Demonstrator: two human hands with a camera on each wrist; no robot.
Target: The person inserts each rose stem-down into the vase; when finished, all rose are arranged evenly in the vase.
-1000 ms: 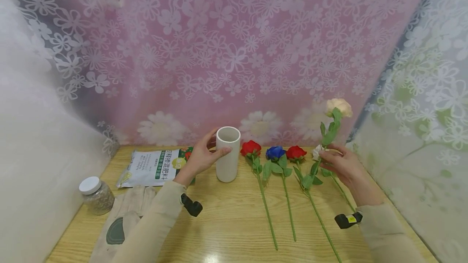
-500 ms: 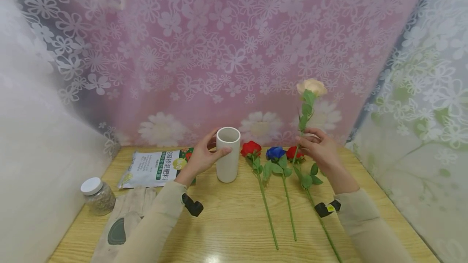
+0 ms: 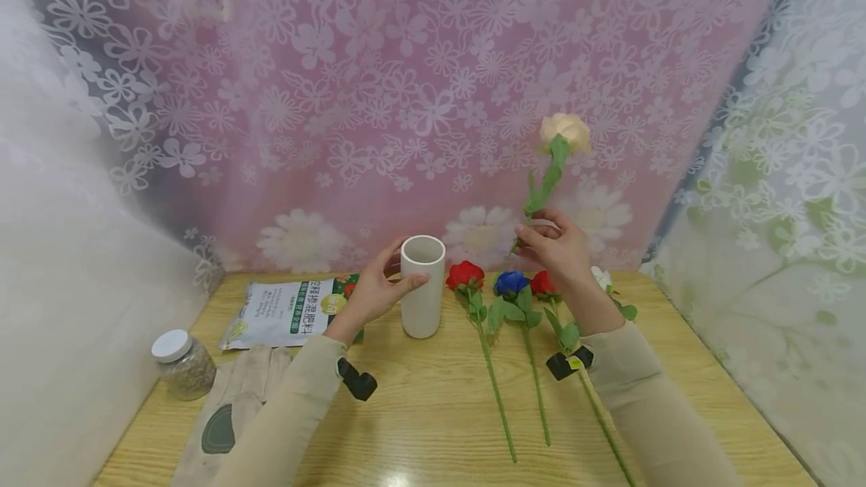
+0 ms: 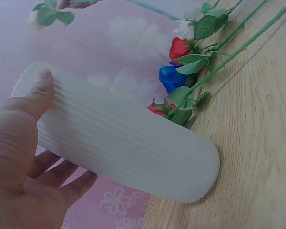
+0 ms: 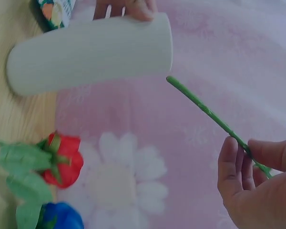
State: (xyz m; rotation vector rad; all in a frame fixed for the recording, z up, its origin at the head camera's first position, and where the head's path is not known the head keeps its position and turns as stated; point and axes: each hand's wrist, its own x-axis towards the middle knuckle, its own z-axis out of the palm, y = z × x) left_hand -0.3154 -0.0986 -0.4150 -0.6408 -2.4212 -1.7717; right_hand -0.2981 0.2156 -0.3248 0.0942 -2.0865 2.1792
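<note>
A white cylindrical vase (image 3: 421, 307) stands upright on the wooden table. My left hand (image 3: 374, 291) grips it near the top, thumb (image 4: 44, 83) on the near side and fingers round the other. To the right and higher up, my right hand (image 3: 558, 250) pinches the green stem of a cream rose (image 3: 565, 132) between thumb and fingers. The bloom points up, leaning slightly right. In the right wrist view, the free end of the stem (image 5: 200, 105) lies close to the vase's rim, outside its mouth. Most of the left palm is hidden in the head view.
Right of the vase lie a red rose (image 3: 464, 276), a blue rose (image 3: 512, 284), another red rose (image 3: 543, 284) and a white rose (image 3: 601, 277). On the left are a printed bag (image 3: 284, 314), a lidded jar (image 3: 186, 370) and a work glove (image 3: 230, 404). A flowered curtain (image 3: 379, 134) hangs behind.
My right hand has carried the cream rose left and upward, from above the white rose towards the vase. My left hand and the vase have stayed in place.
</note>
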